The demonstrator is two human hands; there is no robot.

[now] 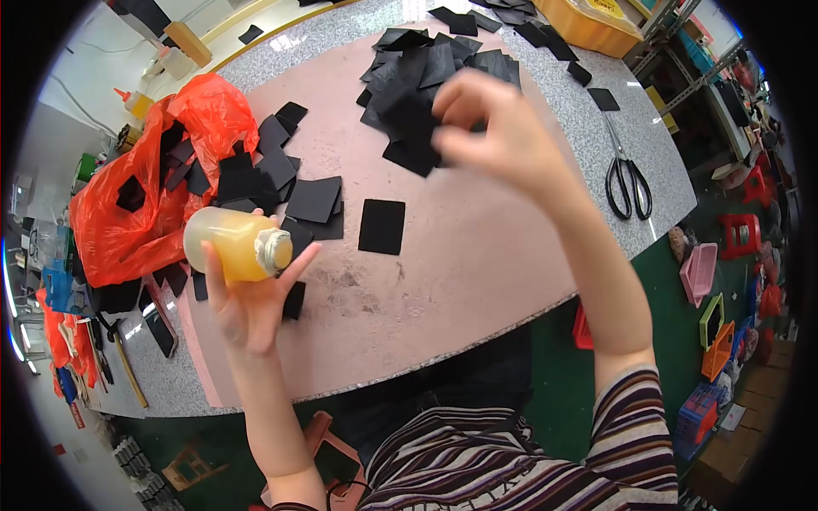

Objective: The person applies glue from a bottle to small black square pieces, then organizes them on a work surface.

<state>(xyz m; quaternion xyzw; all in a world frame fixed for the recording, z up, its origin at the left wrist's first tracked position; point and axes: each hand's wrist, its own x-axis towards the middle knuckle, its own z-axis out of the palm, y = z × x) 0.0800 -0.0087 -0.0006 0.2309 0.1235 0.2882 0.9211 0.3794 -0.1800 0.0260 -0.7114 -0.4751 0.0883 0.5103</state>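
Note:
My left hand [247, 298] is wrapped round a translucent bottle [234, 243] of yellow liquid, tilted with its whitish, crusted neck to the right. Over the heap of black pieces [430, 64] is my right hand [498, 128], slightly blurred. Its thumb and curled index finger are apart, and a blurred black piece [405, 106] lies just beyond their tips; I see no grip on it. A single black square [382, 226] lies flat on the pink mat [460, 281] between the hands. More black squares [311, 200] are scattered beside the bottle.
A red plastic bag [213, 115] with black pieces lies at the left, near a phone [158, 324]. Black-handled scissors [628, 187] rest on the speckled tabletop [669, 175] at right. A yellow bin [588, 25] stands at the back. A red-tipped bottle [135, 104] is far left.

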